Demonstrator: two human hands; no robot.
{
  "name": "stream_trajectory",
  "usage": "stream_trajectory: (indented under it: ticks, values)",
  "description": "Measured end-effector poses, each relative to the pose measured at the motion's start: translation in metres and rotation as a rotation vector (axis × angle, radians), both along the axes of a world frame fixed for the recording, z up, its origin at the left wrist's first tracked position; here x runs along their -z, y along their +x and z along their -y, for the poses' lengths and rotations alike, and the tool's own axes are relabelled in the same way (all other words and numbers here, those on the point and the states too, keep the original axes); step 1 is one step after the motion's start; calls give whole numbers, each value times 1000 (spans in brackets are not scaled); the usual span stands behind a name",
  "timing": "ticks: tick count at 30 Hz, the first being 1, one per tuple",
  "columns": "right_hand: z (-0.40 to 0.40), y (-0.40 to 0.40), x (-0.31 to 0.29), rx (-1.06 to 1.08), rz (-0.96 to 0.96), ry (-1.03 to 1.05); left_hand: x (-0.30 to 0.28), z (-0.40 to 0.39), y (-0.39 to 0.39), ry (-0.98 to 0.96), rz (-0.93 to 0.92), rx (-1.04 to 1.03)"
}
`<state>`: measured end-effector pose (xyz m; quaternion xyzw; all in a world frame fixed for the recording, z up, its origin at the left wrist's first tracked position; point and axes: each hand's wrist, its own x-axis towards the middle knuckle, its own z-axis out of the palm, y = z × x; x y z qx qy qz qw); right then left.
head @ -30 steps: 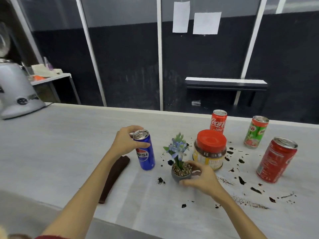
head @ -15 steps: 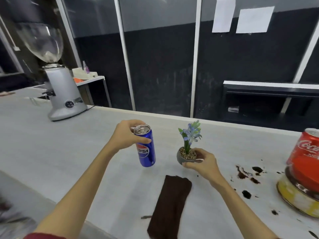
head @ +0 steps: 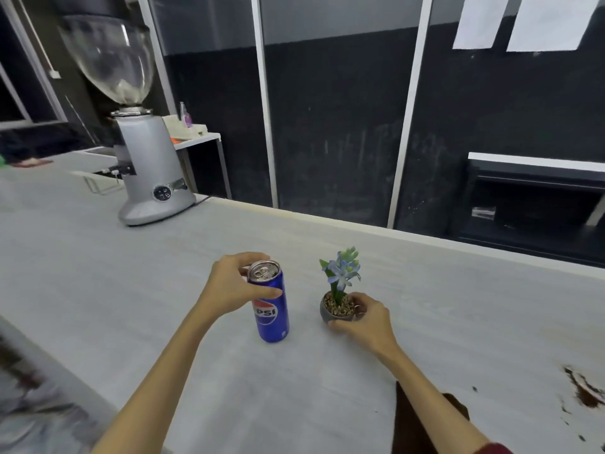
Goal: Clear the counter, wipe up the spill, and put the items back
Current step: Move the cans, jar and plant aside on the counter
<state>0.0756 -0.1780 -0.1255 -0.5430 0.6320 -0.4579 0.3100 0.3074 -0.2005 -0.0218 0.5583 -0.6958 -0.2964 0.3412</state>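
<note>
Head cam: my left hand (head: 234, 288) is wrapped round the top of a slim, glossy blue Pepsi can (head: 270, 309), upright w/ its base at the counter (head: 131, 276). Right hand (head: 366, 322) cups a small round grey flower pot (head: 337, 311), pebbles on top. Matte pale counter; dark brown cloth (head: 412, 421) under my right forearm, coffee-coloured spill (head: 586, 389) far right.

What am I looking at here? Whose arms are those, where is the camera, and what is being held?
No machine here: a person wears a camera on the head, looking down at their own arms. The left hand grips a blue Pepsi can near its top. The right hand holds a small potted plant with blue flowers. Both are above or on the pale counter; I cannot tell which. A grey coffee grinder stands at the back, a dark cloth lies near, and a brown spill stains the right edge.
</note>
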Motion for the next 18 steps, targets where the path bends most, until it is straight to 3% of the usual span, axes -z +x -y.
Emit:
stream_trajectory:
  ticks: [14, 18]
  values:
    - [5, 3, 4, 2, -76, 95, 12, 2, 2, 54, -37, 60]
    - [-12, -9, -8, 22, -83, 92, -10, -13, -8, -94, -44, 57]
